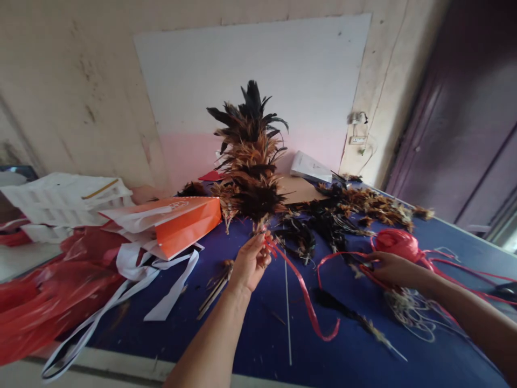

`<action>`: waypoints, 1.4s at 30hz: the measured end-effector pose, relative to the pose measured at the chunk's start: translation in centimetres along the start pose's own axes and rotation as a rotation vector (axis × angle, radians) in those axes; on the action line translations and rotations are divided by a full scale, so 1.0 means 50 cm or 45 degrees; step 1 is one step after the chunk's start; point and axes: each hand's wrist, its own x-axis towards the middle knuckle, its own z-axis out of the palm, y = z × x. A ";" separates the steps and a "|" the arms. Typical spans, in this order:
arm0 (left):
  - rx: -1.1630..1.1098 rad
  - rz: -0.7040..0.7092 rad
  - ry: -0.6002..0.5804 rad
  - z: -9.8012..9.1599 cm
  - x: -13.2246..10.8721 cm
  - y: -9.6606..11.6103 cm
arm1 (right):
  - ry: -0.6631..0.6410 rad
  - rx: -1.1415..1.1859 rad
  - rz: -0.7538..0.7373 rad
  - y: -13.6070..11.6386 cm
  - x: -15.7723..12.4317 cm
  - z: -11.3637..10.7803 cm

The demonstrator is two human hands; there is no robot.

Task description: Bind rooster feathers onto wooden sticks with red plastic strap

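Note:
A tall feather duster (pixel 254 156) with black and brown feathers stands upright at the middle. My left hand (pixel 252 261) is closed around its base, where pink-red plastic string (pixel 301 285) is gathered; a loose end of it trails down onto the table. To the right, my right hand (pixel 390 267) is closed on a small dark-tipped tool (pixel 365 265), partly hidden by the fingers. Right behind that hand sits a roll of red plastic string (pixel 396 243). Another strand from the roll curves left across the table. A loose black feather bundle (pixel 341 304) lies in front.
The blue table (pixel 258 345) carries piles of loose feathers (pixel 363 202) at back right. An orange-and-white paper bag (pixel 188 221), a red plastic bag (pixel 76 285) and white ribbon (pixel 172 291) lie left. Pale string (pixel 410 312) is tangled near my right wrist. A white box (pixel 311 166) stands behind.

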 end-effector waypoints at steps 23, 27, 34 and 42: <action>0.114 0.057 0.036 -0.004 0.002 -0.011 | -1.143 1.354 -0.250 -0.236 -0.204 0.044; 0.166 0.077 0.082 -0.002 0.000 -0.011 | -1.185 1.363 -0.119 -0.287 -0.218 0.113; 0.161 0.090 0.049 -0.002 0.001 -0.015 | -0.755 0.921 -0.226 -0.287 -0.141 0.139; 0.124 0.017 0.076 -0.001 -0.002 -0.017 | -0.468 0.558 -0.253 -0.286 -0.106 0.156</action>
